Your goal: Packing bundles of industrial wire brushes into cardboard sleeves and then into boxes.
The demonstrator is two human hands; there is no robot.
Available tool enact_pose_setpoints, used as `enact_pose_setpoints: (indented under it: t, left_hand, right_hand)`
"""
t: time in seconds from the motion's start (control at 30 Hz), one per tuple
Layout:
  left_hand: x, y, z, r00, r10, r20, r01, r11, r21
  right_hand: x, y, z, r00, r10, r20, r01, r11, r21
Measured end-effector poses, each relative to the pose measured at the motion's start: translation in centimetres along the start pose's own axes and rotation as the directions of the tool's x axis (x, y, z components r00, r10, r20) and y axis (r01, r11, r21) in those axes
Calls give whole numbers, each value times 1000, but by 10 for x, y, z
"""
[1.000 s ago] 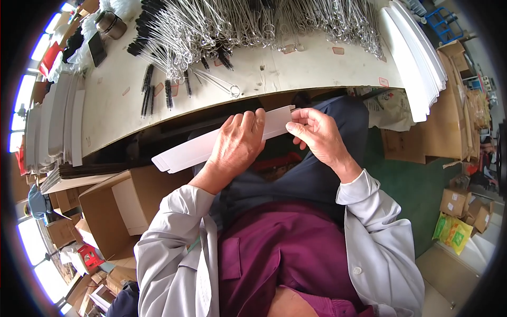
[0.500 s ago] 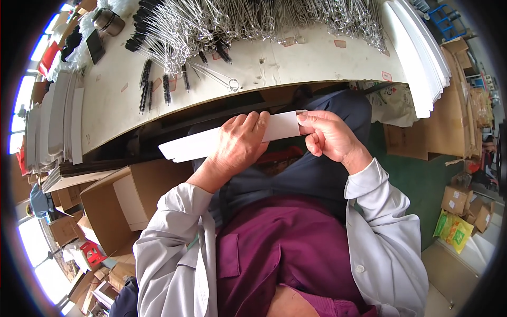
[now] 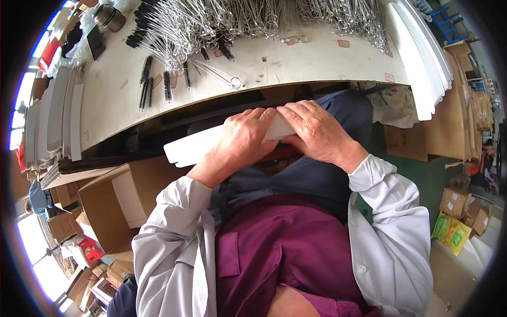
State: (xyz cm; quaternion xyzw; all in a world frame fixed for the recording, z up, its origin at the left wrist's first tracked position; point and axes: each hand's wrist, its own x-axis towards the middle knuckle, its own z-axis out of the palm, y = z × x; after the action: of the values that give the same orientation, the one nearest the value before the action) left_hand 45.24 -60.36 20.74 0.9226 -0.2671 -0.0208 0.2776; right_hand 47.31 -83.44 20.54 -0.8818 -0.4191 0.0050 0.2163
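Over my lap I hold a long, narrow white cardboard box (image 3: 193, 148), its free left end showing slanted flap edges. My left hand (image 3: 240, 140) is closed around its middle, thumb along the near side. Wrapped over the right end is my right hand (image 3: 318, 132), its fingers on the far side and its thumb below. That hand hides the right end of the box. On the table beyond lie several wire-handled brushes (image 3: 146, 84) with black bristles, next to a big heap of the same looped wire handles (image 3: 211, 31).
The worktable (image 3: 296, 63) has its front edge just past my hands. Stacks of flat white cardboard stand at its left (image 3: 55, 116) and right (image 3: 422, 63) ends. A metal cup (image 3: 109, 18) and a dark phone-like slab (image 3: 95, 43) sit far left. An open brown carton (image 3: 108, 206) is at my left.
My right hand has moved left from pinching the box's right end flap to wrapping over that end. The left hand keeps its hold, and the box has shifted slightly.
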Motion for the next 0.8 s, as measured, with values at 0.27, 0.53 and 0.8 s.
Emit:
enact_pose_setpoints:
  t: [0.27, 0.53, 0.8]
  left_hand:
    - [-13, -8, -16, 1000, -2, -18, 3, 997, 82]
    - [1, 5, -26, 994, 63, -94, -57, 996, 69]
    - [10, -4, -33, 999, -29, -38, 34, 987, 159]
  right_hand:
    - [4, -3, -6, 993, -33, -116, 22, 996, -91]
    - [5, 9, -23, 993, -50, -103, 39, 994, -101]
    - [12, 25, -31, 983, -75, -169, 37, 976, -215]
